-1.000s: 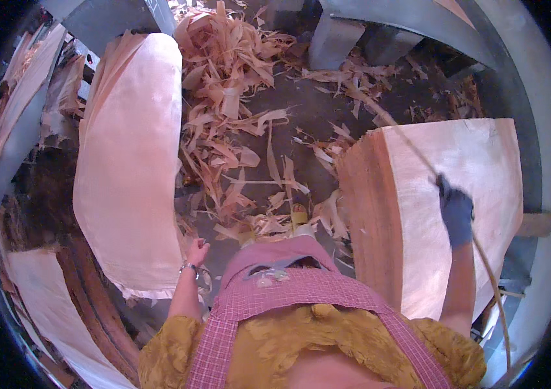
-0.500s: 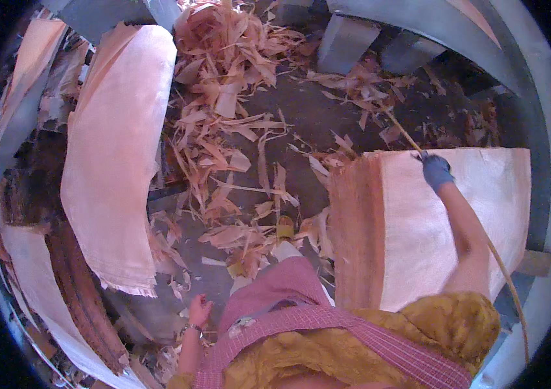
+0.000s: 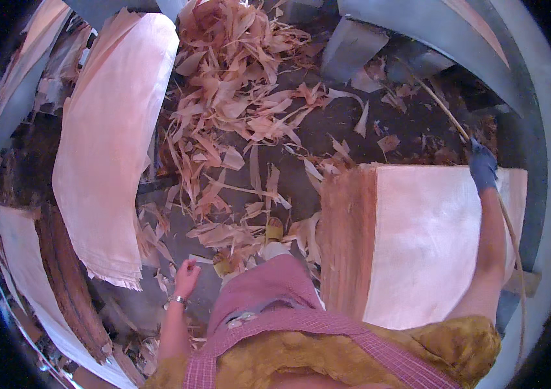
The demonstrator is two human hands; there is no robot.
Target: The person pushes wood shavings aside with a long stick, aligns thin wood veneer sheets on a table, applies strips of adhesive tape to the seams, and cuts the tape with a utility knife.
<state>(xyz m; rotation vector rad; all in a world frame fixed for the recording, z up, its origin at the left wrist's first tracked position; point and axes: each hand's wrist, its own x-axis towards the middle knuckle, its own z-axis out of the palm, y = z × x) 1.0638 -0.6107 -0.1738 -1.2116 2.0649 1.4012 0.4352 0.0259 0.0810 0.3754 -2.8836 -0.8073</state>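
My right hand (image 3: pixel 482 167), in a blue-grey glove, is closed round a long thin wooden stick (image 3: pixel 442 102). It is above the far right part of a tall stack of pale veneer sheets (image 3: pixel 424 240). The stick's far end reaches over the dark floor toward the grey blocks, and its tail runs back past my forearm to the lower right. My left hand (image 3: pixel 186 277), bare with a metal band at the wrist, hangs low over the floor. Its fingers are curled in with nothing visible in them. A pale strip lies on the floor beside its fingertips.
A heap of torn veneer scraps (image 3: pixel 236 58) lies far ahead, with loose pieces strewn toward my feet. Long veneer sheets (image 3: pixel 116 142) stand at left, beside another stack (image 3: pixel 71 285). Grey blocks (image 3: pixel 353 48) and a curved grey structure (image 3: pixel 437 32) border the far right.
My right hand has moved right with the stick, whose far end has swung away from the scraps near the grey blocks. Some of those scraps now lie farther left, nearer the heap.
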